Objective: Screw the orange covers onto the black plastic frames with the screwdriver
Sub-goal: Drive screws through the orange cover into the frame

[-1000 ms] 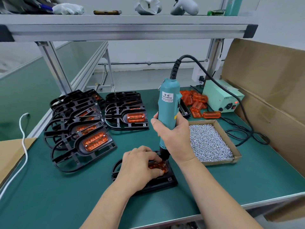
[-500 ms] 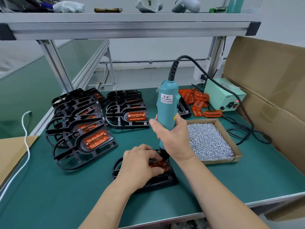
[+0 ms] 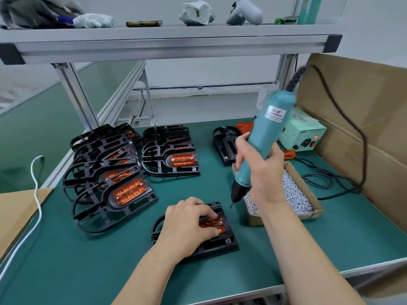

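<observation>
A black plastic frame (image 3: 222,244) lies on the green mat near the front, with an orange cover (image 3: 212,223) seated in it. My left hand (image 3: 189,223) rests on the frame and its fingers pinch the cover. My right hand (image 3: 263,172) grips the teal electric screwdriver (image 3: 267,133), tilted, its bit in the air above the near end of the cardboard tray of screws (image 3: 317,213). Finished frames with orange covers are stacked at the left (image 3: 114,186) and behind (image 3: 170,153).
Another black frame (image 3: 222,142) and loose orange covers (image 3: 289,154) lie at the back. A pale green power box (image 3: 301,133) with its black cable stands back right. A large cardboard sheet (image 3: 363,119) lines the right side. A shelf (image 3: 167,38) runs overhead.
My right hand has lifted the screwdriver off the cover and swung it up and to the right, over the screw tray. My left hand stays on the frame.
</observation>
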Tool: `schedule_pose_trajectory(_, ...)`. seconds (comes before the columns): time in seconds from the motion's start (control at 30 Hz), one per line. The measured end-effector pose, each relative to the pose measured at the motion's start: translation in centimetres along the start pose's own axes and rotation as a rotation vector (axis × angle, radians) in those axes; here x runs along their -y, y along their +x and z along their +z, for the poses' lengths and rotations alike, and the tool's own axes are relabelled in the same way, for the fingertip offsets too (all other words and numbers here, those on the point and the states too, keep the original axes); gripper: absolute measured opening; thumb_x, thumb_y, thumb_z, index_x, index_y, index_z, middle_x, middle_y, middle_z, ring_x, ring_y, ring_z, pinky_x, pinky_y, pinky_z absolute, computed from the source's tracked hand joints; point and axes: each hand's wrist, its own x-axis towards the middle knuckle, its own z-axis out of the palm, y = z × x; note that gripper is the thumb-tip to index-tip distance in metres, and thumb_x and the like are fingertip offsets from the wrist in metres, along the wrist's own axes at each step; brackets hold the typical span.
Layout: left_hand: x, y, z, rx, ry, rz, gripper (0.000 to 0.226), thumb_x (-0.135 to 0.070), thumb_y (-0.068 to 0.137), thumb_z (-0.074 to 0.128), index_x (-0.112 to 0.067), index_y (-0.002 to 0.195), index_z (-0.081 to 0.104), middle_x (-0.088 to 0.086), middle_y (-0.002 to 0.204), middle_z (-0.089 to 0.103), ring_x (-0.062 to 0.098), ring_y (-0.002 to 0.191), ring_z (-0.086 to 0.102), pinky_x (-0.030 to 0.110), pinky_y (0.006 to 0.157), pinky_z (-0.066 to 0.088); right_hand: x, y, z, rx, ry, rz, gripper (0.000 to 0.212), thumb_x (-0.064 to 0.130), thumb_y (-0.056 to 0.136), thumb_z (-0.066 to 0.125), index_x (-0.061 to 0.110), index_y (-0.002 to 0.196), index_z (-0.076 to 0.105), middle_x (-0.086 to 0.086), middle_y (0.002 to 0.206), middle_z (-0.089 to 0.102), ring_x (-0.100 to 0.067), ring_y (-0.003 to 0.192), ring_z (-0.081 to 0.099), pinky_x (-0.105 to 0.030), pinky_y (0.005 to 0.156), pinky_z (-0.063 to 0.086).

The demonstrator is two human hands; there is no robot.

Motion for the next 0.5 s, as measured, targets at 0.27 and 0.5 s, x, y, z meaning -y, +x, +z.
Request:
schedule_pose_trajectory(0.27, -0.4, -0.1, -0.3, 0.011, -0.004, -0.009, 0.031, -0.058, 0.073, 0.073, -0.049, 0.102, 0.067, -0.027, 0.114, 0.047, 0.001, 0.105, 0.043, 0.03, 0.092, 0.024, -3.2, 1.5, -5.5, -0.529, 0.362, 0.265, 0.022, 0.024, 0.094, 0.072, 0.013, 0.103, 0.056, 0.001, 0.078, 0.056, -0.008, 0.06, 0.054, -0.02, 0.053, 0.047)
schedule_pose_trajectory(0.5, -1.3, 0.0, -1.5, 0.053, -0.099, -0.05, 0.015, -0.047, 0.079, 0.073, -0.048, 0.091, 0.065, -0.021, 0.114, 0.054, 0.005, 0.107, 0.05, 0.036, 0.106, 0.031, -5.0, 1.3, -6.7, -0.639, 0.343, 0.356, 0.023, 0.03, 0.094, 0.073, 0.016, 0.102, 0.057, 0.003, 0.077, 0.057, -0.006, 0.057, 0.056, -0.019, 0.052, 0.049)
